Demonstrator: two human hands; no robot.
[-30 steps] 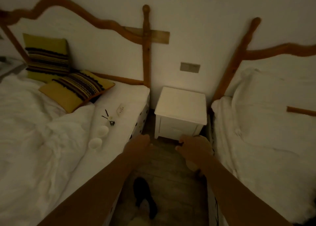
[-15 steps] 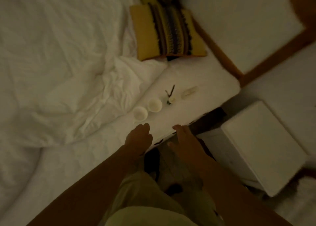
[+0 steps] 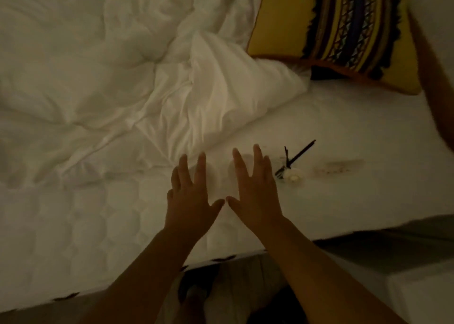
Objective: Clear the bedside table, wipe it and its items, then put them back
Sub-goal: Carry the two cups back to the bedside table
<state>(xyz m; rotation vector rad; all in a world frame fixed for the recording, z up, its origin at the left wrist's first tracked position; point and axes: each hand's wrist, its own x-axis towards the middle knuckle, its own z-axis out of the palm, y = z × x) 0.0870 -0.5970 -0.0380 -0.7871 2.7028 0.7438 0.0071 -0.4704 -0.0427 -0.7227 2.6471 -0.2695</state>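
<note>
Both my hands hover flat over the white mattress (image 3: pixel 73 225), fingers spread and holding nothing. My left hand (image 3: pixel 190 196) covers one small white cup, and my right hand (image 3: pixel 253 191) covers the other; only faint pale edges of the cups show between the fingers. Just right of my right hand lies a small white holder with dark sticks (image 3: pixel 293 166). Further right rests a flat pale remote-like item (image 3: pixel 339 167). A white corner of the bedside table (image 3: pixel 422 294) shows at the bottom right.
A rumpled white duvet (image 3: pixel 122 73) fills the upper left. A yellow cushion with dark patterned stripes (image 3: pixel 344 29) lies at the top right. The wooden bed frame (image 3: pixel 432 97) runs down the right edge. Dark floor shows below the mattress edge.
My view has turned from the bedside table down onto the bed. Both hands have moved forward over the mattress and now cover the two white cups, with the fingers spread wider.
</note>
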